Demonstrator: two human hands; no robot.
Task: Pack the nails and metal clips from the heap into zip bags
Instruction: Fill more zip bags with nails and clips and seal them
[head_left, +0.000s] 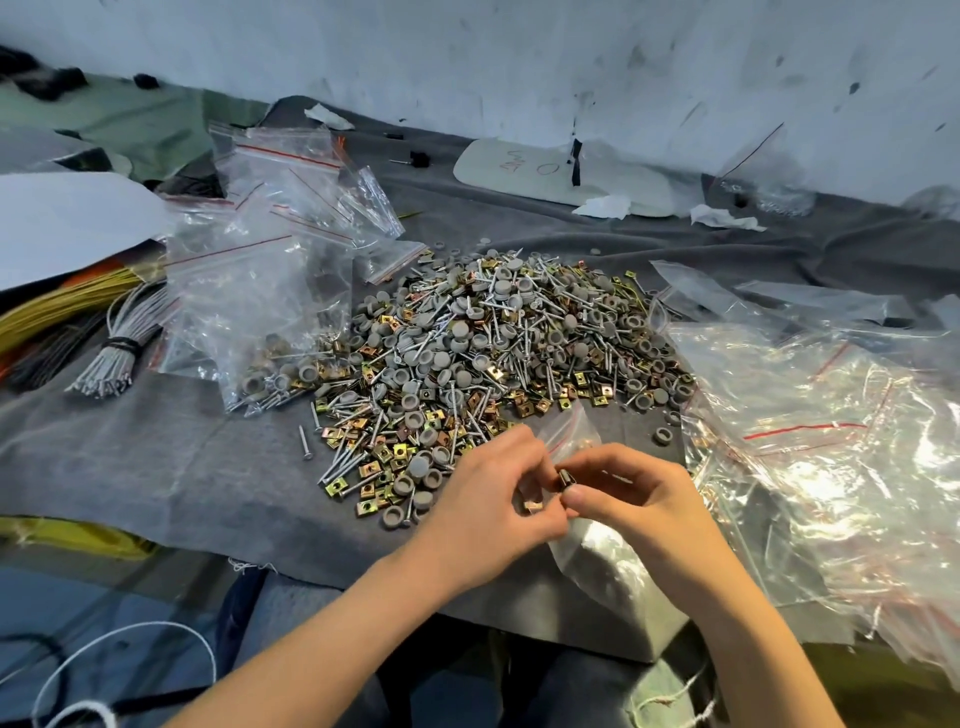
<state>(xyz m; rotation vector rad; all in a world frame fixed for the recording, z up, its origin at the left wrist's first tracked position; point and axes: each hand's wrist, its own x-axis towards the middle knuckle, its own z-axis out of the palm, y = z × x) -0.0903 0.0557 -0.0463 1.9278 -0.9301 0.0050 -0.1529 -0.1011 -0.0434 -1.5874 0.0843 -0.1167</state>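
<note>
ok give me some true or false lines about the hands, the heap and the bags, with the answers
1. The left hand and right hand work a small zip bag at the near edge of the heap. True.
2. The heap holds only nails. False: nails are mixed with grey caps and metal clips.
3. The filled bag left of the heap already holds parts. True.
4. The tied wire bundle lies right of the heap. False: it lies to the left.
5. The right hand is empty. False: it pinches a metal clip at the small zip bag's mouth.
</note>
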